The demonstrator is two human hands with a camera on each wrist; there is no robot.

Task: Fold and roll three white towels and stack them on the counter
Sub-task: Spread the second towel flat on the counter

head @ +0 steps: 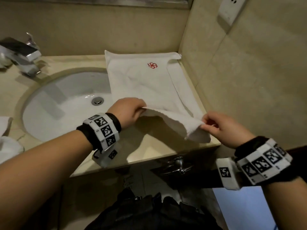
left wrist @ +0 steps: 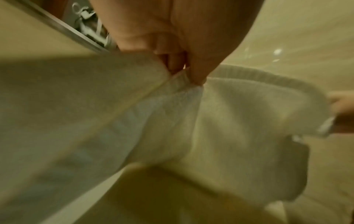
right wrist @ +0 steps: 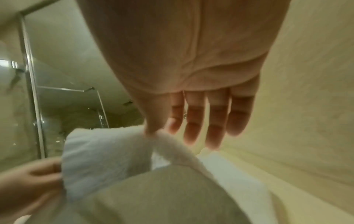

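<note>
White towel (head: 146,80) spread flat on the beige surface (head: 149,151) in the corner right of the sink (head: 66,103), red emblem (head: 152,65) near the far edge, left edge hanging a little over the basin. Near edge lifted off the surface and stretched between both hands. Left hand (head: 127,112) pinching the near left corner, fingers curled down over the hem; in the left wrist view the same pinch between thumb and fingertips (left wrist: 197,75), cloth blurred below, exact fingers hard to count. Right hand (head: 221,128) pinching the near right corner between thumb and forefinger; in the right wrist view the other three fingers (right wrist: 216,121) straight and apart from the cloth. Lifted part folded over and sagging, underside in shadow, so number of layers cannot be told. Far right side of the towel turned up against the wall (head: 232,80). Faucet (head: 23,55) at far left, partly cut by the frame. More white cloth (head: 8,143) at the left edge, mostly cut off, rolled or not cannot be told. Wrist bands (head: 103,130) with black-and-white markers on both arms. Below the surface edge a metal fitting (head: 179,165) and dark fabric (head: 149,211), unclear what. Wall socket (head: 229,10) at top right, half out of frame.
</note>
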